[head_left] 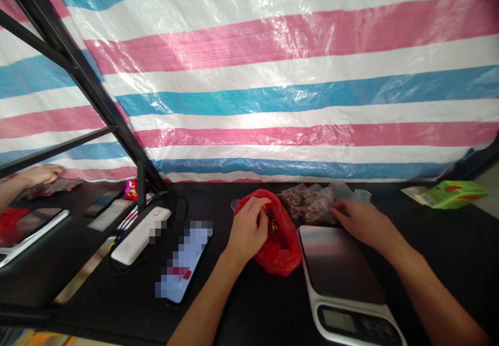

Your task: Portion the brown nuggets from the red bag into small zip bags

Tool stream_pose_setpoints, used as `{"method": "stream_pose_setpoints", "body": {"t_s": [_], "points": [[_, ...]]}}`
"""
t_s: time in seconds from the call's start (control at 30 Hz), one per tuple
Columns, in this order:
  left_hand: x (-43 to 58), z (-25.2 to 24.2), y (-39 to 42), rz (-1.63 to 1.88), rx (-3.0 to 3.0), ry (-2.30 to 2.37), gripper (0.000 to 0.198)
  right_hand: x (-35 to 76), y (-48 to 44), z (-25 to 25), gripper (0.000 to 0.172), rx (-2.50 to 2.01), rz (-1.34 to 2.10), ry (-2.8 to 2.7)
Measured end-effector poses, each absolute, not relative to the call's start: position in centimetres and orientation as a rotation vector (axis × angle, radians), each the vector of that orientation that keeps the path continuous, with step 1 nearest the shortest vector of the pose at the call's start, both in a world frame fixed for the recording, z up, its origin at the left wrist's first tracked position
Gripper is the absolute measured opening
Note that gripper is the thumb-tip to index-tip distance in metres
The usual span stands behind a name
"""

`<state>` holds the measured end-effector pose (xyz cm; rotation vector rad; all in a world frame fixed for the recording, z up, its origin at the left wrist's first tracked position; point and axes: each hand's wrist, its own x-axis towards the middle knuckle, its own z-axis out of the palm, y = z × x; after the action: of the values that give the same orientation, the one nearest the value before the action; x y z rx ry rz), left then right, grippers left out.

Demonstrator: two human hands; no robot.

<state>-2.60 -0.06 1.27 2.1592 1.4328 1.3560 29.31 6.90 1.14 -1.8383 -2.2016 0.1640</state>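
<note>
My left hand [248, 227] rests on the open mouth of a red plastic bag [281, 250] holding small brown pieces, its fingers curled into the opening. My right hand [358, 220] reaches past the far edge of a kitchen scale [339, 268] and its fingers are closed on a small clear packet [317, 212] of brown pieces. More such clear packets [298, 196] lie in a pile just behind the bag. The scale's steel plate bears nothing.
A phone [183, 263] and a white power strip [140, 234] lie left of the bag on the black table [448, 242]. A green pouch [452, 194] sits at the far right. Another person's hand [39, 174] works at far left behind a black metal frame [97, 102]. A striped tarp [296, 76] hangs behind.
</note>
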Motion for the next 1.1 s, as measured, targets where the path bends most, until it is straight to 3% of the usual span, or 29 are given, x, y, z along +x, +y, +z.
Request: {"method": "stream_pose_setpoints", "body": {"t_s": [0.2,0.4,0.5,0.7,0.93,1.1], "points": [[-2.5,1.3,0.0,1.390,2.170,1.344,0.032,28.6,7.0,1.1,0.037,-1.659,0.548,-2.169],[-1.8,1.9,-1.1,1.405,2.181,1.119,0.024,26.1,4.7,4.7,0.048,-1.309,1.285,-1.801],[-0.9,2.1,-1.7,1.339,2.127,1.068,0.019,24.3,3.5,5.0,0.046,-1.226,1.461,-1.727],[-0.1,2.1,-1.7,1.258,2.044,1.198,0.010,21.0,2.4,2.9,0.035,-1.107,1.454,-1.718],[0.0,2.0,-1.3,1.163,1.788,1.156,0.024,19.8,0.8,3.6,0.023,-1.122,1.249,-1.915],[-0.1,2.0,-1.2,1.150,1.758,1.097,0.027,20.2,1.3,3.3,0.027,-1.042,1.266,-1.966]]}}
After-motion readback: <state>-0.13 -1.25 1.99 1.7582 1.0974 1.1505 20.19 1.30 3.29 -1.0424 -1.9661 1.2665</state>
